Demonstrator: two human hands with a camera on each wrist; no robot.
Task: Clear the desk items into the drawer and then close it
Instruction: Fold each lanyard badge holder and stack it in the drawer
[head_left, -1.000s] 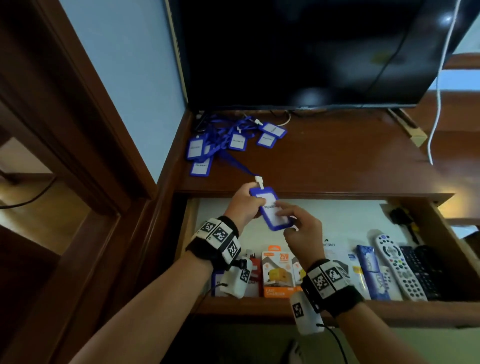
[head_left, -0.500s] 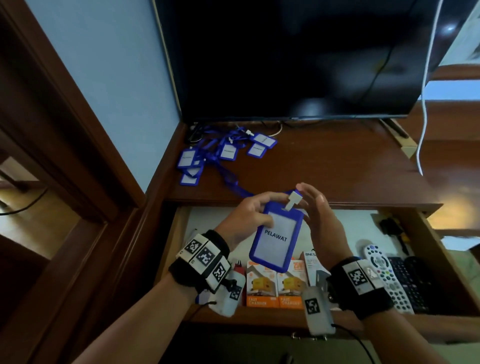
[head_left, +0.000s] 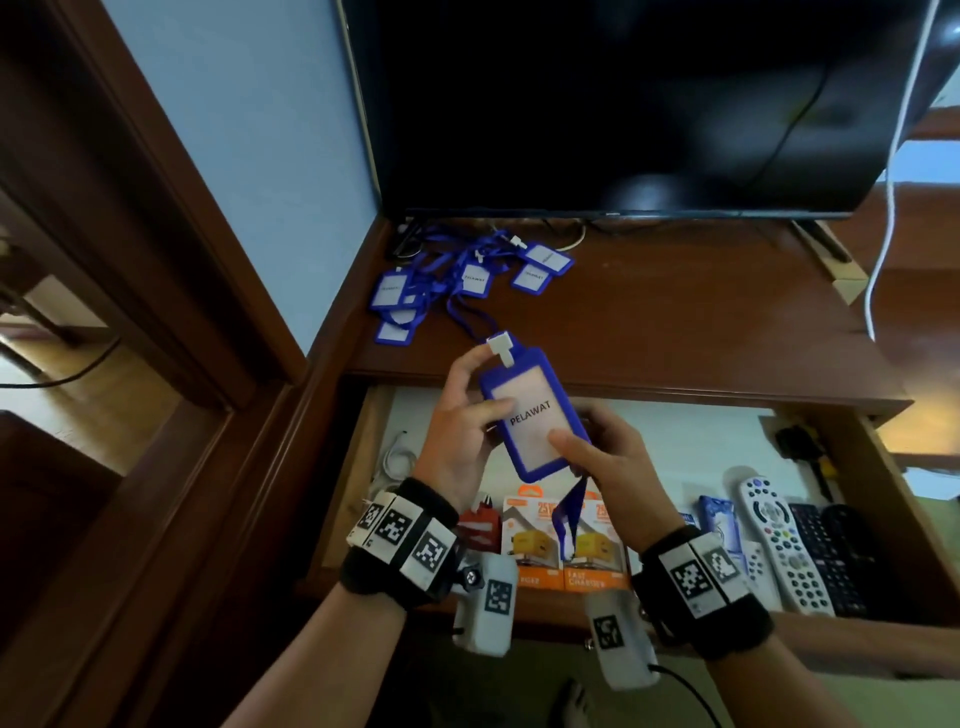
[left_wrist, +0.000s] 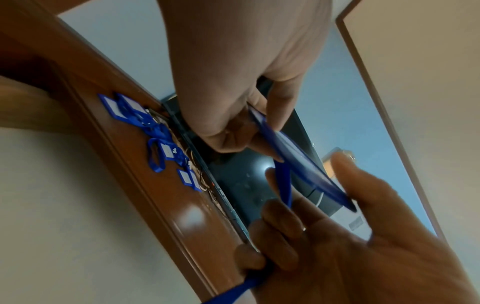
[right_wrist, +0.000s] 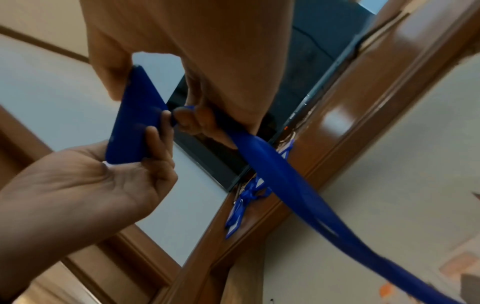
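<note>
A blue badge holder (head_left: 532, 423) with a white card reading PELAWAT is held up over the open drawer (head_left: 878, 457). My left hand (head_left: 470, 405) grips its upper left edge near the white clip (head_left: 500, 347). My right hand (head_left: 592, 454) pinches its lower end, thumb on the card. A fold of its blue lanyard (head_left: 567, 517) hangs under the right hand. In the right wrist view the right fingers curl round the lanyard (right_wrist: 285, 185) behind the badge holder (right_wrist: 135, 123). Several more badges (head_left: 457, 283) lie tangled on the desk (head_left: 675, 322) at the back left.
A dark TV (head_left: 623, 104) stands at the back of the desk, and a white cable (head_left: 891, 208) hangs at the right. The drawer holds orange charger boxes (head_left: 535, 551), a white remote (head_left: 779, 540), a black remote (head_left: 826, 556) and a black plug (head_left: 795, 439).
The badge holder has come up toward me and tilted so its card faces me. My right hand has shifted from its top clip to its lower end, gathering lanyard beneath.
</note>
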